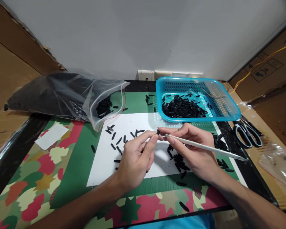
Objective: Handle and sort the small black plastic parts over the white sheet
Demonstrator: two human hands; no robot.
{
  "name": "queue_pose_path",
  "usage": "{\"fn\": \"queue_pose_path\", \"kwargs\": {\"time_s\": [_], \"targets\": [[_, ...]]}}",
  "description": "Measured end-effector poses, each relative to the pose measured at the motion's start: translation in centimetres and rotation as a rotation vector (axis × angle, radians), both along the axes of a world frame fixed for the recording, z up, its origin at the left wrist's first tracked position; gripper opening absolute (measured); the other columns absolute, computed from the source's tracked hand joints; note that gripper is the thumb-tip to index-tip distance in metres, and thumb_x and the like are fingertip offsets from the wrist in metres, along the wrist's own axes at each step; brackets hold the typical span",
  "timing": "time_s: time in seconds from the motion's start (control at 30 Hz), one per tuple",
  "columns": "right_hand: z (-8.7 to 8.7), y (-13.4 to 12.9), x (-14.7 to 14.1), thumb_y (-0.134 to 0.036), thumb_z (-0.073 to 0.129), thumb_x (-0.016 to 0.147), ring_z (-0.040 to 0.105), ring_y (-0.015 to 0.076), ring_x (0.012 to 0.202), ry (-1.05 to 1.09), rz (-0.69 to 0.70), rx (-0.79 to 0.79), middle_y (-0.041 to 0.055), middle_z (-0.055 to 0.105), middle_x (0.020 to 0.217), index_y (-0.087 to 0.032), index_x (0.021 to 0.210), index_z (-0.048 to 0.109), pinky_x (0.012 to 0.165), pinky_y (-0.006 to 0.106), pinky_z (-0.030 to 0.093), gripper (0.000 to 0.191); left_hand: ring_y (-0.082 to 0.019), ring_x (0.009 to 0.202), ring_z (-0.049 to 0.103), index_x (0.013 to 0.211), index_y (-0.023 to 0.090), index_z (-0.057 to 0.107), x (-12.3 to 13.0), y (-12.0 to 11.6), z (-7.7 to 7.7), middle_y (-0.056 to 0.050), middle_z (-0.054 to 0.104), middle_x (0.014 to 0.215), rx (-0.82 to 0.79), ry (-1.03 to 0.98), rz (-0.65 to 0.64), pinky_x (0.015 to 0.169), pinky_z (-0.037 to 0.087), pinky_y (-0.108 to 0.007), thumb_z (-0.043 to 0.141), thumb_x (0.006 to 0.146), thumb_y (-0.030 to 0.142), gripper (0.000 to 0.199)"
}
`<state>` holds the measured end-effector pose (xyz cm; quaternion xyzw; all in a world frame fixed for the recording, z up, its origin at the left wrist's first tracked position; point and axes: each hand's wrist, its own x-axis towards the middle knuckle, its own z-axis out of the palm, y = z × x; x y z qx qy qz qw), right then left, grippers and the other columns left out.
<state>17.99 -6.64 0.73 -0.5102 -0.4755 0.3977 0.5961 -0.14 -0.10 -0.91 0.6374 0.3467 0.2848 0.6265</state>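
My left hand (pixel 138 156) pinches a small black piece (pixel 158 131) between thumb and fingertips, above a white sheet (pixel 97 168). Close beside it, my right hand (pixel 193 146) is closed around a long thin white tool (pixel 205 146), whose kind I cannot make out. Its tip meets or nearly meets the black piece. The right fingertips are also near that piece. Loose black strips (pixel 119 140) lie scattered on the sheet to the left. Under my right hand is a pile of black strips (pixel 180 162), partly hidden.
A blue basket (pixel 197 120) with many black strips stands at the back right. An unzipped plastic bag (pixel 62 95) of black material lies at the back left. Scissors (pixel 248 135) and a small clear bag (pixel 275 165) are on the right. Wall sockets (pixel 146 75) sit behind.
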Motion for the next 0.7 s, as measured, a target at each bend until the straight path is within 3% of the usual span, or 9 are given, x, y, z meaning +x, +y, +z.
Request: {"fn": "queue_pose_path", "kwargs": {"time_s": [0.27,0.4,0.5,0.6,0.7], "targets": [[-0.2,-0.4,-0.2,-0.022,0.077,0.097,0.083,0.0248,0.106,-0.264,-0.086,0.071,0.0059,0.085,0.116,-0.023,0.089,0.074,0.090,0.036,0.069,0.009,-0.006,0.035,0.036,0.115,0.016,0.075,0.3,-0.3,0.0,0.009,0.041,0.044,0.075,0.037,0.074,0.036,0.028,-0.020,0.056,0.108,0.044,0.034],[-0.5,-0.5,-0.5,-0.014,0.076,0.094,0.084,0.0244,0.099,-0.455,-0.152,0.216,0.0068,0.085,0.115,-0.024,0.090,0.073,0.089,0.036,0.070,0.012,-0.006,0.036,0.038,0.113,0.017,0.076,0.2,-0.3,-0.1,0.009,0.043,0.045,0.153,0.053,0.093,0.038,0.031,-0.020,0.057,0.108,0.039,0.030],[-0.5,-0.5,-0.8,-0.008,0.074,0.093,0.085,0.0242,0.098,-0.571,-0.164,0.298,0.0070,0.085,0.113,-0.025,0.093,0.073,0.088,0.034,0.071,0.016,-0.007,0.037,0.037,0.097,0.016,0.076,0.3,-0.3,0.0,0.008,0.043,0.044,0.202,0.071,0.100,0.039,0.032,-0.021,0.057,0.108,0.035,0.029],[-0.6,-0.5,-1.0,-0.009,0.072,0.094,0.085,0.0241,0.098,-0.606,-0.148,0.285,0.0073,0.085,0.114,-0.024,0.089,0.070,0.087,0.032,0.071,0.016,-0.008,0.038,0.038,0.078,0.017,0.070,0.5,-0.3,0.2,0.007,0.042,0.043,0.220,0.087,0.101,0.039,0.032,-0.022,0.057,0.107,0.034,0.036],[-0.9,-0.4,-1.2,-0.010,0.068,0.097,0.085,0.0232,0.097,-0.641,-0.131,0.287,0.0076,0.084,0.118,-0.025,0.092,0.069,0.087,0.031,0.071,0.015,-0.008,0.040,0.038,0.072,0.018,0.066,0.6,-0.4,0.2,0.006,0.042,0.044,0.217,0.082,0.107,0.040,0.032,-0.023,0.058,0.106,0.034,0.039]]}}
